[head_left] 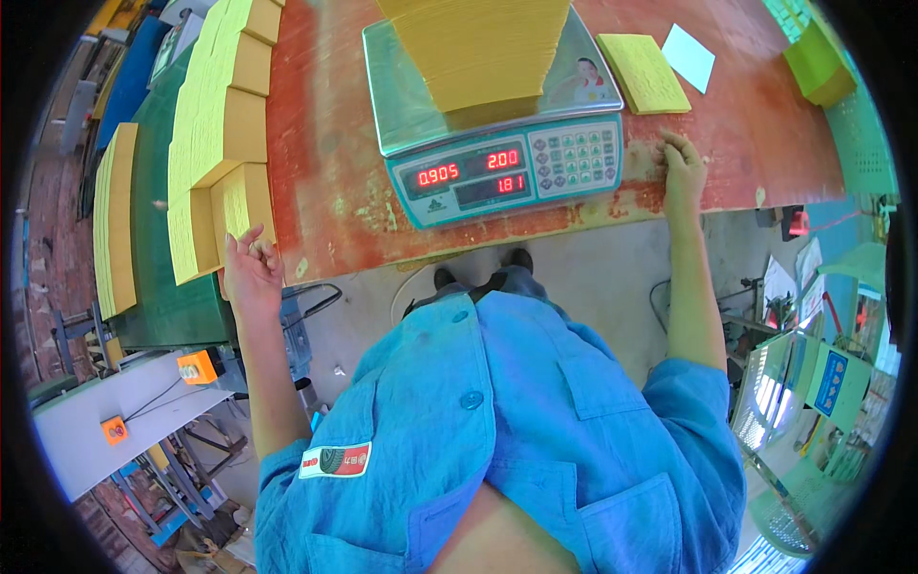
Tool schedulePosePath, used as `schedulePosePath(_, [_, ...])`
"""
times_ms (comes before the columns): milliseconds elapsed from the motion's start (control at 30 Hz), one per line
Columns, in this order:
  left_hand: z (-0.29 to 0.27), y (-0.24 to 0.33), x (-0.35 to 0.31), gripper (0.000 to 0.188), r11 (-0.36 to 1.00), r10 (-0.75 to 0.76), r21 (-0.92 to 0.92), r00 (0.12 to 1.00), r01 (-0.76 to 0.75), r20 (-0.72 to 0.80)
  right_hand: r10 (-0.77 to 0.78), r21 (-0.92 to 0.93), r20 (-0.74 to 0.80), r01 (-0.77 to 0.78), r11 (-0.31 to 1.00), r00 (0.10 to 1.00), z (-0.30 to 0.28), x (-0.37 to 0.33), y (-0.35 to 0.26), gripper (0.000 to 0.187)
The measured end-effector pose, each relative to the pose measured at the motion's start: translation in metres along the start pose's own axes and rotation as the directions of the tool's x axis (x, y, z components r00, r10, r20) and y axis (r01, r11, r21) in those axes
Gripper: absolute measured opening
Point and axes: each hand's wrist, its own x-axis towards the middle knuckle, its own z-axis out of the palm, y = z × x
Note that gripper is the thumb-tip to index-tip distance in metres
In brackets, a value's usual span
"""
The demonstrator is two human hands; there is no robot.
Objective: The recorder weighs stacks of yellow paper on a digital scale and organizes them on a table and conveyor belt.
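My left hand (254, 272) is half curled, fingers apart and nothing in it, beside the near end of a long row of yellow paper stacks (229, 129). A squarish yellow block (243, 203) lies closest to its fingertips. Over the table's right front part, my right hand (685, 170) has loosely bent fingers and holds nothing. Between the hands stands a teal digital scale (507, 172) with red lit digits and a keypad. A tall yellow paper stack (478, 53) rests on its metal pan. Right of the pan lies a thin yellow pad (644, 74).
A pale sheet (689, 57) lies beside the pad on the worn red table (325, 215). Another yellow stack (115, 220) is on a green surface at left. A yellow-green box (819, 69) and mint perforated baskets (794, 507) are at right. Orange switch boxes (197, 367) sit lower left.
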Motion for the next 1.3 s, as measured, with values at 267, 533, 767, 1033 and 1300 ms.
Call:
schedulePosePath(267, [0.006,0.006,0.006,0.048,1.0,0.0,0.026,0.999,-0.001,0.045,-0.056,-0.001,0.005,0.056,0.998,0.998,0.005,0.005,-0.009,0.023])
schedulePosePath(533, [0.084,0.08,0.017,0.047,0.957,0.055,0.253,0.943,-0.144,0.329,-0.116,0.134,0.051,0.109,0.985,0.992,0.034,0.027,-0.061,0.02])
schedulePosePath(767, [0.298,0.15,-0.014,0.058,0.827,0.116,0.443,0.876,-0.346,0.468,-0.401,0.354,0.454,0.251,0.901,0.796,0.178,0.088,-0.151,0.042])
schedulePosePath(1033, [0.336,0.13,-0.009,0.048,0.796,-0.199,0.593,0.876,-0.117,0.44,-0.267,0.077,0.601,0.278,0.957,0.753,0.199,0.054,-0.139,0.05])
schedulePosePath(1300, [0.306,0.132,0.001,0.045,0.839,-0.293,0.544,0.847,0.005,0.444,-0.265,0.352,0.261,0.164,0.922,0.928,0.107,-0.042,-0.112,0.032])
